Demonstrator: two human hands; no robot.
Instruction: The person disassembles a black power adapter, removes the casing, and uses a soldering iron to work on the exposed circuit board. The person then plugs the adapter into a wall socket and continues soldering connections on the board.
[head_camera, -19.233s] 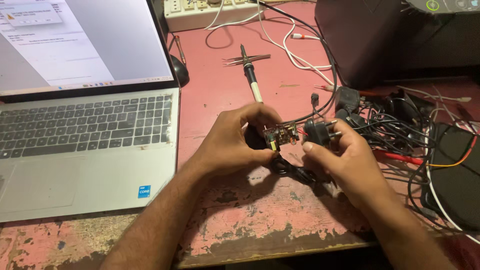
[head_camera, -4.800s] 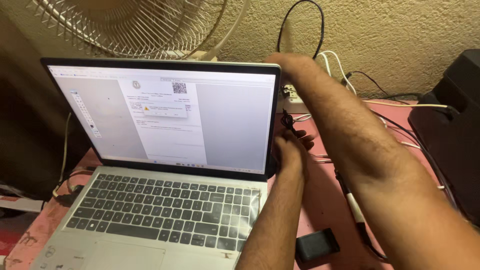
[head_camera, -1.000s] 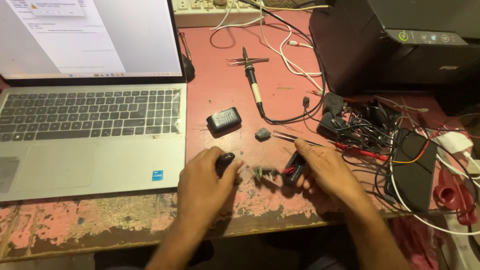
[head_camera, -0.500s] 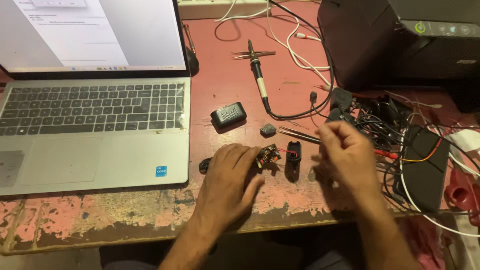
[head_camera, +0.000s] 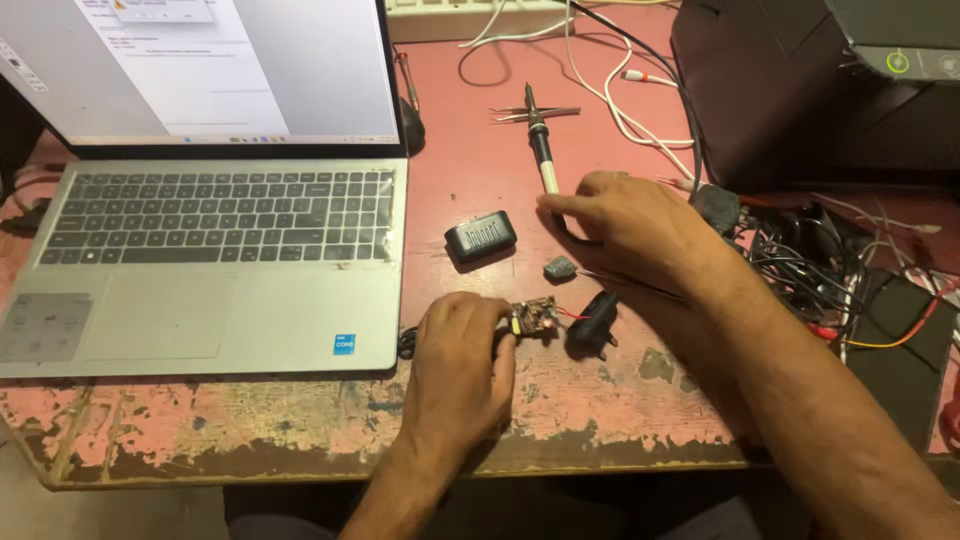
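Soldering iron (head_camera: 541, 160): lying lengthwise toward the bench's far edge, handle end meeting right hand (head_camera: 625, 225), fingers closing on it. Left hand (head_camera: 458, 370) pinching small circuit board (head_camera: 537, 317) near front edge.

Red table (head_camera: 560, 420) with worn pale patches; silver laptop (head_camera: 200, 310), black keys; black adapter (head_camera: 480, 237); white cables (head_camera: 600, 90).

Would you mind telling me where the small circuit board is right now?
The small circuit board lies mid-table at the left hand's fingertips, beside the black plug adapter.
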